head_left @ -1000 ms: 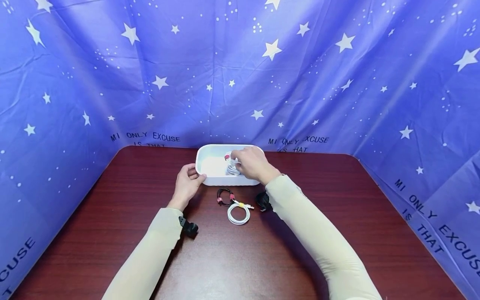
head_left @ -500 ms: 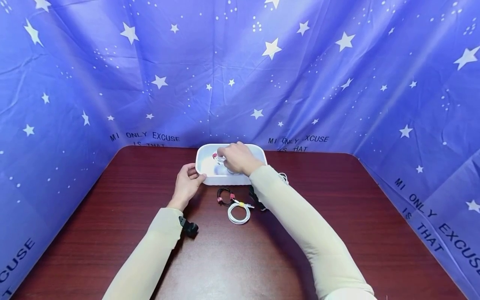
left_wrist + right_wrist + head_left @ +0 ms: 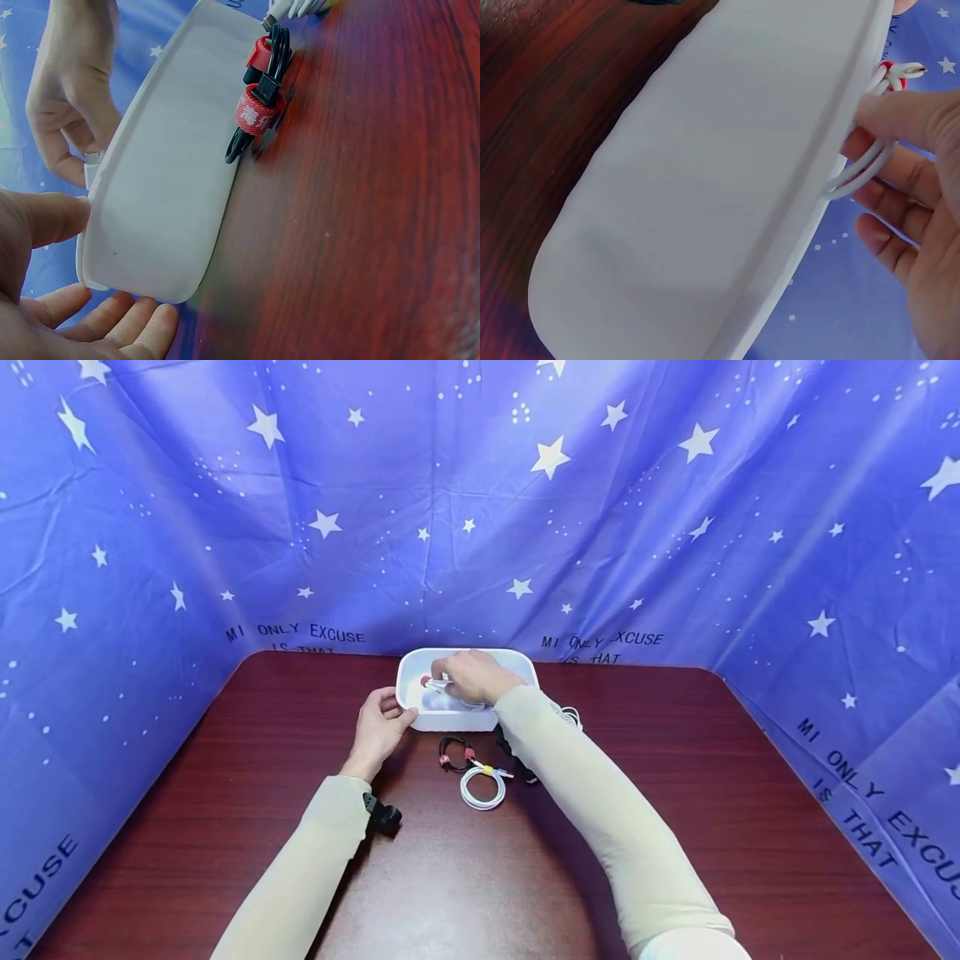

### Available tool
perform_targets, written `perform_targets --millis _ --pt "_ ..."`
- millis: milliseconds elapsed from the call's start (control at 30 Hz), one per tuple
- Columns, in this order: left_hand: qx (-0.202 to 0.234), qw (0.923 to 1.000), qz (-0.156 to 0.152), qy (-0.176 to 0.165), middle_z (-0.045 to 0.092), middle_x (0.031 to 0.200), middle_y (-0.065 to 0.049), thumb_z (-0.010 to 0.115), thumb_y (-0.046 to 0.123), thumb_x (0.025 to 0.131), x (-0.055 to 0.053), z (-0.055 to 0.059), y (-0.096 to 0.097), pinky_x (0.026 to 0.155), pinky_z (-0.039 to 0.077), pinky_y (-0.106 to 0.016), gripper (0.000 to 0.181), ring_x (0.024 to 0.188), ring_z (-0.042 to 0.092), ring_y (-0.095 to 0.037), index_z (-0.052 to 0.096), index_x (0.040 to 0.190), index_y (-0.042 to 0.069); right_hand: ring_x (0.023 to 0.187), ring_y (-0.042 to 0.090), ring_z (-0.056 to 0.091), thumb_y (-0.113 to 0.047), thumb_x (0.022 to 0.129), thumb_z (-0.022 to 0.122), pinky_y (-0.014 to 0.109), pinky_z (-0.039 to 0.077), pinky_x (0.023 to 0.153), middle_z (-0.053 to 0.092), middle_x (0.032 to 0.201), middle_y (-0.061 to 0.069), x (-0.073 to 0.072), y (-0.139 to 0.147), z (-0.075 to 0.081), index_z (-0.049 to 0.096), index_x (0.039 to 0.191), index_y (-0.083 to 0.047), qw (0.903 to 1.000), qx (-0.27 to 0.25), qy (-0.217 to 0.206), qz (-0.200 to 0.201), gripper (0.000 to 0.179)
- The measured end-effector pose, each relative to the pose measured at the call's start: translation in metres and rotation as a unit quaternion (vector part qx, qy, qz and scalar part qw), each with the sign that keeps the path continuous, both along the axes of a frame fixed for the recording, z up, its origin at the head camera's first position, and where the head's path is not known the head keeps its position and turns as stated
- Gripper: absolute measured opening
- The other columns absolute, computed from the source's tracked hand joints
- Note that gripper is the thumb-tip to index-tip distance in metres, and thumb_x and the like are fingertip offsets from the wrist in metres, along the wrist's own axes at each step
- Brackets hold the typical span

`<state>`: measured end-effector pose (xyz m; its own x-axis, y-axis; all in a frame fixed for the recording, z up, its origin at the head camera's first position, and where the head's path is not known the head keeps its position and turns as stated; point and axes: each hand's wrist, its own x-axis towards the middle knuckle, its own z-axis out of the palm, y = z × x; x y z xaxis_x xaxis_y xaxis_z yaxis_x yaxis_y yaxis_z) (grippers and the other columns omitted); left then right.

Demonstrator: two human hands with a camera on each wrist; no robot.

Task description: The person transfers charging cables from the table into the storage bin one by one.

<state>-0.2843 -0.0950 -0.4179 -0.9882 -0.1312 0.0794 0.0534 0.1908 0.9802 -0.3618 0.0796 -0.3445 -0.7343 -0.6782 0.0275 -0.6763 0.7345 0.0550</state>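
A white storage box (image 3: 450,723) stands at the back of the table. My left hand (image 3: 377,728) holds its left front corner; in the left wrist view the thumb lies at the rim and the fingers touch the end wall. Reaching over the front wall, my right hand (image 3: 477,677) pinches a coiled white cable (image 3: 866,171) with a red tie. Part of that coil is hidden behind the box wall in the right wrist view. In front of the box lie a coiled black cable (image 3: 280,56) with red ties and a coiled white cable (image 3: 483,807) with a yellow tie.
Another white cable (image 3: 572,717) shows at the box's right, partly behind my right sleeve. The dark red wooden table (image 3: 450,885) backs onto a blue star-patterned curtain (image 3: 480,560). Each wrist wears a black camera, such as the one on the left (image 3: 386,817).
My right hand has moved left inside the box with the white cable, uncovering the other white cable at the right. The left hand keeps its place on the box corner.
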Motion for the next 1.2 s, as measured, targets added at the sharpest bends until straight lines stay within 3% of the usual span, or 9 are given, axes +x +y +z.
perform_targets --millis 367,700,1200 --pt "0.004 1.0 0.001 0.004 0.056 0.122 -0.026 0.069 0.004 0.085 -0.001 -0.003 -0.001 0.09 0.05 -0.039 0.055 0.11 0.059 -0.033 0.044 0.133 -0.005 0.081 0.02 0.06 -0.015 0.086 0.065 0.035 0.048 0.078 0.067 0.092 0.001 -0.005 -0.01 -0.014 0.064 0.107 -0.022 0.9994 0.024 -0.021 -0.015 0.023" --pt "0.005 1.0 -0.001 0.004 0.057 0.121 -0.025 0.069 0.003 0.084 0.0 0.001 0.0 0.09 0.05 -0.04 0.054 0.111 0.059 -0.034 0.045 0.132 -0.004 0.077 0.02 0.057 -0.01 0.078 0.066 0.035 0.047 0.073 0.065 0.087 -0.001 -0.011 -0.014 -0.025 0.064 0.098 -0.024 0.9987 0.034 -0.034 -0.018 0.024" --pt "0.01 0.9999 -0.003 0.005 0.056 0.122 -0.026 0.069 0.003 0.084 0.0 0.001 0.0 0.091 0.05 -0.04 0.055 0.112 0.058 -0.034 0.043 0.132 -0.005 0.075 0.018 0.057 -0.013 0.079 0.067 0.034 0.047 0.072 0.062 0.081 -0.003 -0.011 -0.013 -0.026 0.065 0.101 -0.023 0.9985 0.026 -0.044 -0.019 0.024"
